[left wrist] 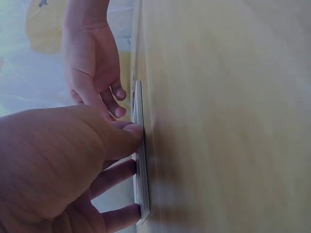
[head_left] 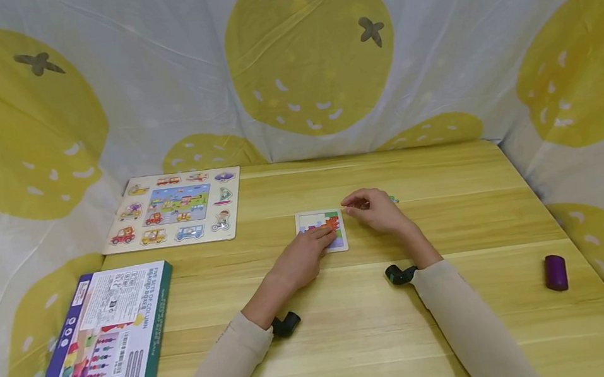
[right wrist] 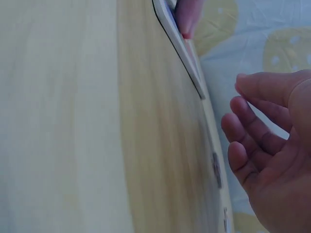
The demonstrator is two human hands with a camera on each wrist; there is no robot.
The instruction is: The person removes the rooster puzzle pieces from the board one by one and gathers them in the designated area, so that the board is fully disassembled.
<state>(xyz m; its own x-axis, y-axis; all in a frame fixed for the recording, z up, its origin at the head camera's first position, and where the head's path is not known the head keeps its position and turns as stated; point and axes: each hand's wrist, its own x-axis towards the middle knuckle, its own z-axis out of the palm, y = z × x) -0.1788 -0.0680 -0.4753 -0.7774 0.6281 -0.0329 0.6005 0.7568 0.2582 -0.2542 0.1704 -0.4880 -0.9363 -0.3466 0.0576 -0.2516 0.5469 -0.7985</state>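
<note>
A small square puzzle board (head_left: 344,237) with a white rim and a red, green and purple picture lies flat at the middle of the table. My left hand (head_left: 299,262) rests on its lower left part with straight fingers, covering some of the picture. In the left wrist view, the thumb and fingertips touch the thin board. Just right of the board's upper corner, my right hand (head_left: 376,212) hovers with loosely bent fingers. The right wrist view shows nothing between those fingers. A small colourful piece (head_left: 394,199) peeks out behind the right hand, mostly hidden.
A larger picture puzzle of vehicles (head_left: 182,236) lies at the back left. In front of it is a flat toy box (head_left: 116,302). A purple cylinder (head_left: 556,273) stands or lies at the right. Patterned cloth (head_left: 324,141) hangs behind the table (head_left: 356,340).
</note>
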